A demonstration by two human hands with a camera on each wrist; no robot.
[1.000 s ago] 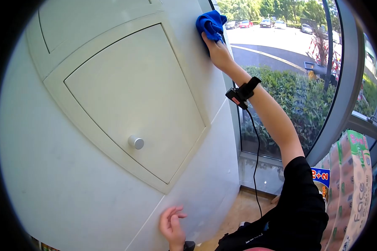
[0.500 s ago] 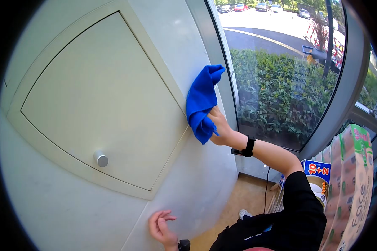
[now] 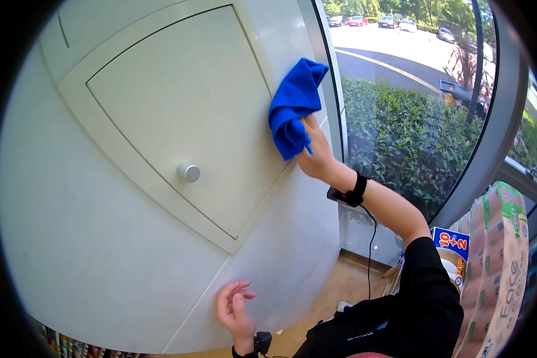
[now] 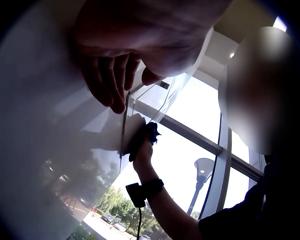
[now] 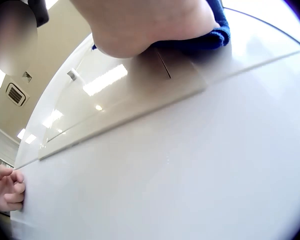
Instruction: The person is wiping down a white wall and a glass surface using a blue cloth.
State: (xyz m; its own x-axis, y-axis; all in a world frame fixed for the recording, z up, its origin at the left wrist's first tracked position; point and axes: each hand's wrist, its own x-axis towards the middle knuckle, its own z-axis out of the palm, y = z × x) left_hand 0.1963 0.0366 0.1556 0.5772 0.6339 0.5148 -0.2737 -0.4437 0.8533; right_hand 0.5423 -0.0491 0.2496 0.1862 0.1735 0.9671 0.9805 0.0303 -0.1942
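Note:
A bunched blue cloth [image 3: 295,104] lies against the right edge of a cream door panel [image 3: 161,113], which has a round silver knob [image 3: 188,172]. My right hand [image 3: 316,152] holds the cloth to the surface, its fingers mostly hidden by the folds. In the right wrist view, the heel of that hand [image 5: 145,30] is above the glossy panel, with cloth [image 5: 202,42] under it. My left hand [image 3: 234,307] is low by the white wall, fingers loosely bent and holding nothing. The left wrist view shows those fingers [image 4: 110,82] close to the wall.
The curved white wall [image 3: 131,256] surrounds the door. A window [image 3: 394,131] with bushes outside stands to the right. Wrapped packs of tissue [image 3: 495,268] are stacked at lower right, beside a blue-labelled pack [image 3: 450,241]. A cable [image 3: 371,256] hangs from the right wrist.
My right hand and the cloth came down from the upper wall beside the window to the door's right edge, then slid a little upward along it. The left hand stays low by the wall.

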